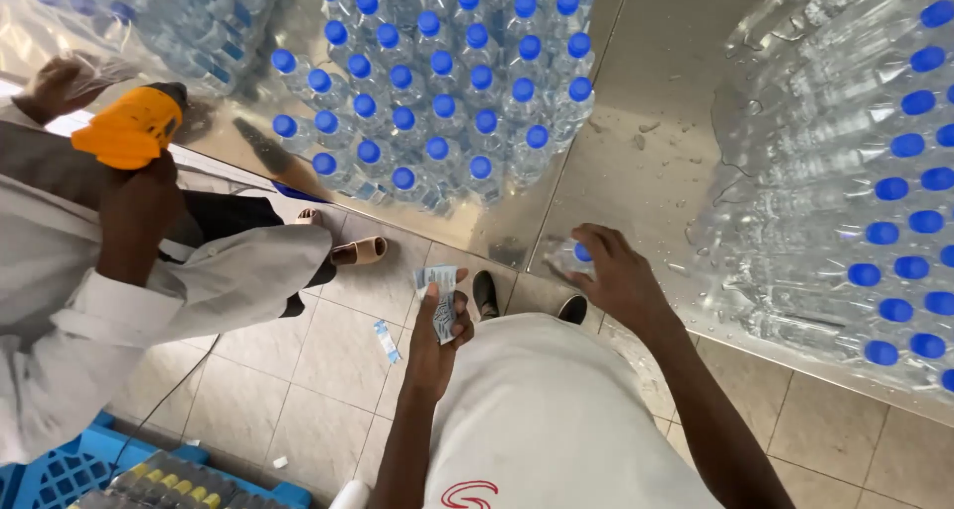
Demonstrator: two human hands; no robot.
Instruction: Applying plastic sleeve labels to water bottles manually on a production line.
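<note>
My left hand (437, 320) is held over the tiled floor and pinches a small stack of printed label strips (440, 290). My right hand (616, 270) grips a clear water bottle with a blue cap (568, 255) at the near edge of the steel table (656, 141). A shrink-wrapped pack of blue-capped bottles (437, 82) stands on the table just beyond my hands. More wrapped bottles (855, 181) are piled at the right.
At the left a co-worker in a pale robe holds an orange heat gun (129, 126) near another wrapped pack (189, 17). A blue crate (70, 469) sits at the lower left. A loose label (386, 340) lies on the floor tiles.
</note>
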